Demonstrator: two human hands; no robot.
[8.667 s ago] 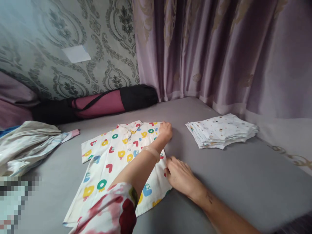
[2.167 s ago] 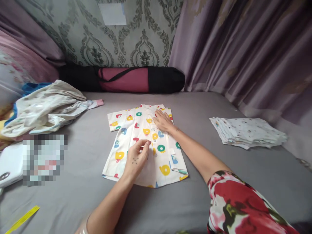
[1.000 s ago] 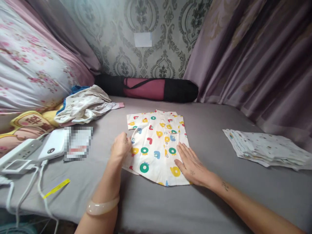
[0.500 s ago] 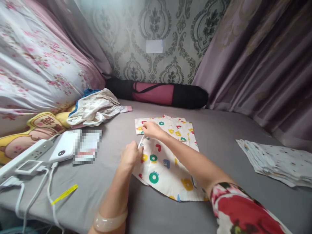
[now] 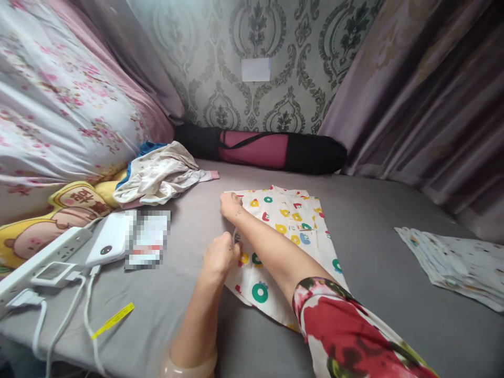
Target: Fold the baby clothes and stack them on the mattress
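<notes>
A small white shirt (image 5: 281, 210) with red, yellow, green and blue prints lies flat on the grey sheet. Its left side edge is pinched in my left hand (image 5: 221, 255), with the fingers closed. My right hand (image 5: 231, 203) is closed on the outer end of the left sleeve, at the shirt's upper left. My right forearm crosses over the shirt and hides part of its middle and lower right.
Folded white cloths (image 5: 457, 265) lie at the right. Crumpled clothes (image 5: 157, 173), a yellow cushion (image 5: 35, 231), a white power bank (image 5: 110, 241), a power strip (image 5: 43, 262) and cables are at the left. A long black and maroon bag (image 5: 254, 149) lies along the wall.
My right hand has moved left along the sleeve to its outer end. My left hand stays at the shirt's side edge. The view has shifted slightly.
</notes>
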